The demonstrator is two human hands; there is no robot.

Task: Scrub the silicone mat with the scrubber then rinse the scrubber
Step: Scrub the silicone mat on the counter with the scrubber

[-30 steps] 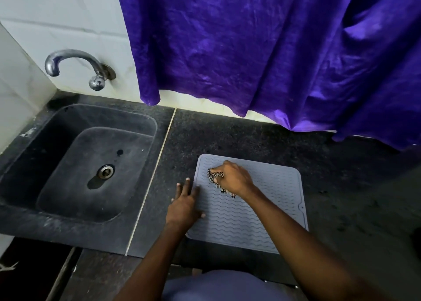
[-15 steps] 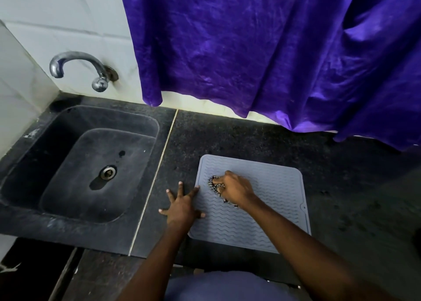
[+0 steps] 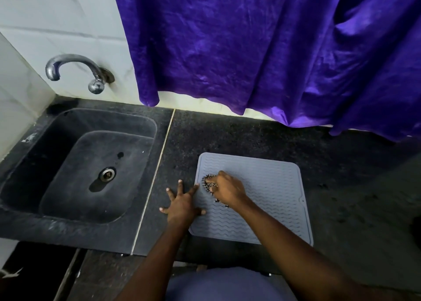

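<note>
1. Silicone mat (image 3: 268, 198): pale grey-blue, rounded-square, soft-looking sheet, ribbed with rows of wavy lines inside a smooth border; lying flat on the speckled black stone countertop (image 3: 250, 139), close to its front edge and right of the sink (image 3: 57, 130)
2. Scrubber (image 3: 207, 180): dark linked or beaded mesh with metallic glints, bunched on the mat's far-left part; mostly covered by the right hand (image 3: 229, 192), with only its left fringe and a few links near the wrist showing
3. Right hand: fingers curled down over the scrubber, pressing it onto the mat
4. Left hand (image 3: 182, 204): flat and spread wide, thumb and forefinger tip on the mat's left edge, other fingers on bare countertop
5. Sink: matte dark basin with rounded corners and a round metal drain (image 3: 106, 173), its left side cut off by the frame; above it, a curved dull-chrome tap (image 3: 75, 67) on white wall tiles (image 3: 57, 9)
6. Thin pale joint line (image 3: 157, 171) between sink slab and countertop
7. Purple curtain (image 3: 250, 50): crumpled, faintly shiny fabric, hiding the wall behind the countertop; cut off at top and right
8. Small notch (image 3: 302, 201) with a mark at the mat's right edge, too small to read
</note>
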